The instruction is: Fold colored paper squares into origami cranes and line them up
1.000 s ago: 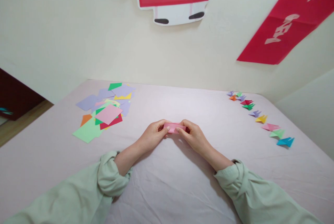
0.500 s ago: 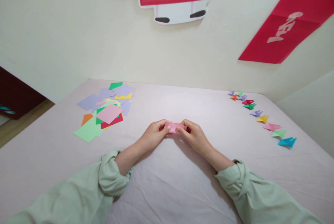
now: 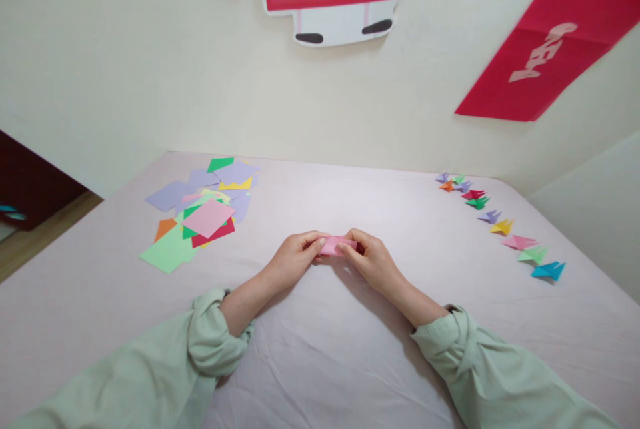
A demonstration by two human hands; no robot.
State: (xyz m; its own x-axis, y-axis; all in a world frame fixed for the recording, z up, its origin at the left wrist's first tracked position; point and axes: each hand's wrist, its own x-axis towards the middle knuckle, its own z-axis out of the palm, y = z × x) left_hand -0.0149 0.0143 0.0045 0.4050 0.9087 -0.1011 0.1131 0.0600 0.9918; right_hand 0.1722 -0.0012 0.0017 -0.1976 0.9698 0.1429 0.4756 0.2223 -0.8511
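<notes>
A small folded piece of pink paper (image 3: 331,246) is pinched between my two hands, just above the middle of the table. My left hand (image 3: 299,250) grips its left end, thumb on the near face. My right hand (image 3: 369,255) grips the right end in the same way, with the thumb pressed toward the middle of the strip. The fingers behind the paper are mostly hidden.
Loose coloured paper sheets lie in an overlapping pile on the left, a pink sheet (image 3: 209,218) on top. Several folded paper figures run in a line along the right, a blue one (image 3: 549,271) nearest. A pale cloth (image 3: 320,362) covers the table, which meets the wall (image 3: 320,109) behind.
My left thumb and fingers have shifted slightly along the pink paper. My right hand keeps its grip, and the view has moved a little.
</notes>
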